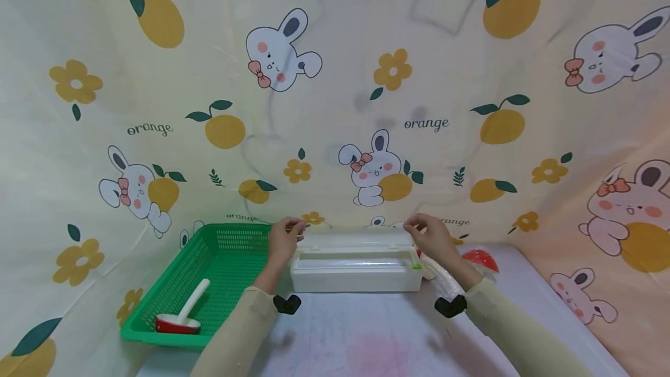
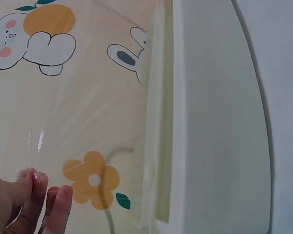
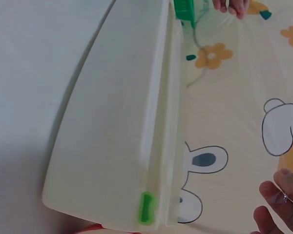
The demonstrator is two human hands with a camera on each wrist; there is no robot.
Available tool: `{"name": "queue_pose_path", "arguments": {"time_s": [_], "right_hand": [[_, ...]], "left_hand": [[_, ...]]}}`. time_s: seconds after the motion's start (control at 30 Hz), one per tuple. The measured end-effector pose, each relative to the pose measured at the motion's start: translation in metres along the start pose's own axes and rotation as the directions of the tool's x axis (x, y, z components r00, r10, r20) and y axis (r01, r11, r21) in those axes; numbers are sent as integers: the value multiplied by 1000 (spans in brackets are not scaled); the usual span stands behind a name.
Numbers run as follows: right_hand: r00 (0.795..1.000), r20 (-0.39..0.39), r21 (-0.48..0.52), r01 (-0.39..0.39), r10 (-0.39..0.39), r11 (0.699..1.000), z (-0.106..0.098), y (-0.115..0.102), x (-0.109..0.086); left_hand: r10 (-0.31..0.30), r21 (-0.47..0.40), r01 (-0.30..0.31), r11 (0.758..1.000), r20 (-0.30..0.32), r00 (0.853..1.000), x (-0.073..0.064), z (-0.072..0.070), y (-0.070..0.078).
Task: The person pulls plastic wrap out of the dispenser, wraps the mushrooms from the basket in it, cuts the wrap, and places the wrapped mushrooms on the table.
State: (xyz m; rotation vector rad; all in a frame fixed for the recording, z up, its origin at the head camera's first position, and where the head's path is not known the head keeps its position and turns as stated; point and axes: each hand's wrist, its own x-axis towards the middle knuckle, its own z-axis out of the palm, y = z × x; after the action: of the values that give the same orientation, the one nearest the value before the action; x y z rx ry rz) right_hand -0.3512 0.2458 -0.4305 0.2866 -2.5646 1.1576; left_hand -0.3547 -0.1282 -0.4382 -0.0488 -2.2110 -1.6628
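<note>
A white plastic cling film dispenser point(image 1: 356, 281) stands on the table with its lid raised, and a roll shows inside. From it a clear sheet of cling film point(image 2: 53, 122) stretches up behind the box. My left hand point(image 1: 284, 241) pinches one corner of the film between thumb and fingertips, above the box's left end. At the right end my right hand point(image 1: 433, 238) pinches the opposite corner, and the film's edge shows between its fingertips point(image 3: 283, 195) in the right wrist view. A green slider point(image 3: 146, 208) sits at the box's right end.
To the left is a green perforated basket point(image 1: 131, 330) holding a red and white utensil with a white handle point(image 1: 195, 298). Beside the right forearm lies something red in clear plastic point(image 1: 480, 259). A patterned cloth point(image 1: 335, 98) hangs behind the table.
</note>
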Motion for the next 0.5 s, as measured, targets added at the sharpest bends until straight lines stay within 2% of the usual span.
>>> {"name": "queue_pose_path", "arguments": {"time_s": [0.27,0.5], "right_hand": [[1000,-15,-26,23,-24,999,-6,-10,5],[998,-34,-57,42,-44,997,-13,-17,8]], "left_hand": [[-3,-39,3,999,-9,1000,5,-4,8],[33,-30,-34,999,-23,999,7,-5,14]]}}
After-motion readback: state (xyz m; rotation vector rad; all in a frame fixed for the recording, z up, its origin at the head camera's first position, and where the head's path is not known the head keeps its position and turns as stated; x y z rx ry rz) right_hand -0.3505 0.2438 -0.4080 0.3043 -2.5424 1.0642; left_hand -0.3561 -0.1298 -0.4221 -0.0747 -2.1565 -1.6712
